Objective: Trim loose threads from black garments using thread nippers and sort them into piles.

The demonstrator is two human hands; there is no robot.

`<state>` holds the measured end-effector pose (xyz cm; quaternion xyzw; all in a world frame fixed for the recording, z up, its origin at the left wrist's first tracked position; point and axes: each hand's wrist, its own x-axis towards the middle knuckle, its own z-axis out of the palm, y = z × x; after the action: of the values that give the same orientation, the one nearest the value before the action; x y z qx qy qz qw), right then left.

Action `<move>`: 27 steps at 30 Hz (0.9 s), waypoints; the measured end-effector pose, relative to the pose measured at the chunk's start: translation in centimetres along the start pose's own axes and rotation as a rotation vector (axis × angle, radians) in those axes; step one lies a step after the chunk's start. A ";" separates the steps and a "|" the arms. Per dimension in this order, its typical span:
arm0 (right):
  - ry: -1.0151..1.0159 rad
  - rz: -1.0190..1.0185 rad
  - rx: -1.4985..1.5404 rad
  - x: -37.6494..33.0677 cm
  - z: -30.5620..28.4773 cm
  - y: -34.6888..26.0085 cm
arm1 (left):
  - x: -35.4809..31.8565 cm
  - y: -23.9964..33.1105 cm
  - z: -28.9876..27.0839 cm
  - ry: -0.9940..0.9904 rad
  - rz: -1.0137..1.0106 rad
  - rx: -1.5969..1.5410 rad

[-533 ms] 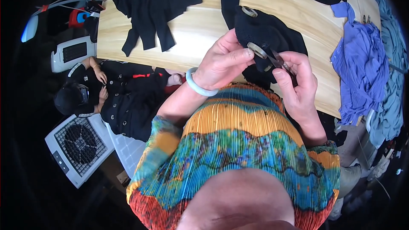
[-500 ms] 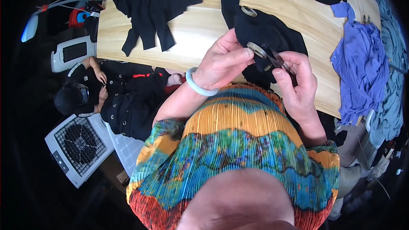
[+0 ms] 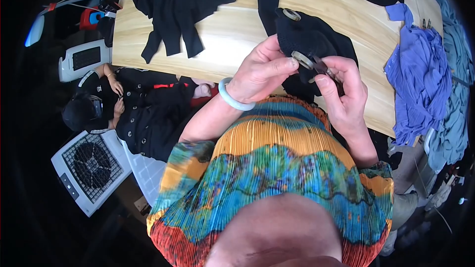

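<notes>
Head view: left hand (image 3: 262,71) pinches button (image 3: 303,60), right hand (image 3: 345,91) pinches dark tool (image 3: 320,66).

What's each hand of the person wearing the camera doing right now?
Left hand: closed, pinching the black garment at a round button.
Right hand: closed on a small dark tool beside that button.
</notes>
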<state>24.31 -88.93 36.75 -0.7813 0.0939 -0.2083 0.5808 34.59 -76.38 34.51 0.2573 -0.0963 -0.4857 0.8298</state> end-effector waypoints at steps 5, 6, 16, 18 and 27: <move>-0.002 0.004 0.024 0.3 0.2 -0.1 | 0.1 -0.1 -0.2 -0.005 -0.011 0.054; 0.001 -0.003 0.010 0.3 0.3 -0.1 | 0.1 -0.1 -0.4 -0.004 -0.012 0.054; 0.195 0.150 0.199 0.9 0.3 -0.4 | 0.3 -0.3 -2.6 -0.240 -0.086 -0.207; 0.176 0.136 0.105 0.9 -0.5 0.3 | 0.3 -0.4 -2.7 -0.241 -0.117 -0.214; -0.068 -0.208 -0.201 2.3 0.5 0.0 | 0.6 -0.3 -2.9 -0.289 -0.168 -0.297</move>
<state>26.61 -89.41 37.15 -0.8477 0.0131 -0.2303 0.4777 35.89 -76.08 31.79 0.0672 -0.1201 -0.5937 0.7928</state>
